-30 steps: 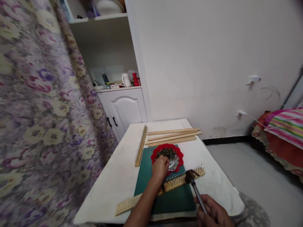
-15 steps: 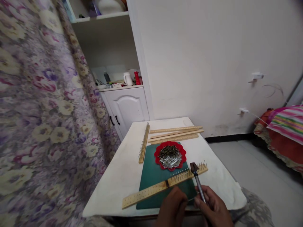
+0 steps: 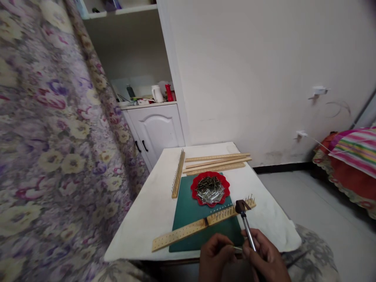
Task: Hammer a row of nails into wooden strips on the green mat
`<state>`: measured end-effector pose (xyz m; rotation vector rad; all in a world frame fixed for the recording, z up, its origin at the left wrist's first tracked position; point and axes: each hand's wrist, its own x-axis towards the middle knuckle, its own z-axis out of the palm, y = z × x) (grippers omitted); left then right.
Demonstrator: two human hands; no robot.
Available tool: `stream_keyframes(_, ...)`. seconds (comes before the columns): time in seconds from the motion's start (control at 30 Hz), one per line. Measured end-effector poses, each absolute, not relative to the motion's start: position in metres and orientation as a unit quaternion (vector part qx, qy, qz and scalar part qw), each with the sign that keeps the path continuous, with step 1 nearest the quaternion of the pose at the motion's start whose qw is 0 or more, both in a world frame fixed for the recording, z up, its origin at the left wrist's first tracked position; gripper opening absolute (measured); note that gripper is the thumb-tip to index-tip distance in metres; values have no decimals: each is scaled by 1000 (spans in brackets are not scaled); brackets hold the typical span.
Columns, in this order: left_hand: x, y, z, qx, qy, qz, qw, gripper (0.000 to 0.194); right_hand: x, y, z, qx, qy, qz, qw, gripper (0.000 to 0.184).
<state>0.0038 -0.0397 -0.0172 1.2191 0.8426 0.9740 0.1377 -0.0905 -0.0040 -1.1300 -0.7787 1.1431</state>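
Observation:
At the table's front edge my left hand is closed, pinching a thin nail whose end points toward the other hand. My right hand grips a hammer by its metal shaft, the dark head raised over the right part of a wooden strip. That strip lies slantwise over a green mat; several nails stand in its right half, and rows of small holes mark its left. Behind it, a red scalloped dish holds a heap of dark and silvery nails.
Another nail-studded strip lies at the left of the white-covered table. Several wooden strips are stacked at the back. A floral curtain hangs at left, a white cabinet stands behind, and a bed is at right.
My left hand has come back from the red dish to the front edge, beside my right hand, with a nail in its fingers. The hammer has stayed in my right hand.

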Motion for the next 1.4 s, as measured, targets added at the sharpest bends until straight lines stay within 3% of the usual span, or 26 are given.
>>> stream_keyframes(0.1,17,-46,-28,369,348,467,724,25,134,-91,0,-487,-339,497,633,42)
stream_keyframes(0.27,18,-50,-26,327,346,475,740,30,133,-92,-4,-484,-327,496,642,40)
stream_keyframes(0.37,0,-38,-18,415,424,478,648,26,135,-93,-6,-497,-331,493,633,40)
stream_keyframes(0.5,-23,-8,-10,625,483,466,398,16,138,-94,-2,-516,-334,476,628,40)
stream_keyframes(0.63,-24,10,-12,710,481,426,287,19,137,-95,1,-514,-324,479,634,39)
stream_keyframes(1.13,-20,15,-23,757,503,370,195,21,139,-93,-5,-516,-345,490,613,39)
stream_keyframes(1.4,-16,18,-25,764,513,351,173,19,145,-90,4,-493,-394,555,543,34)
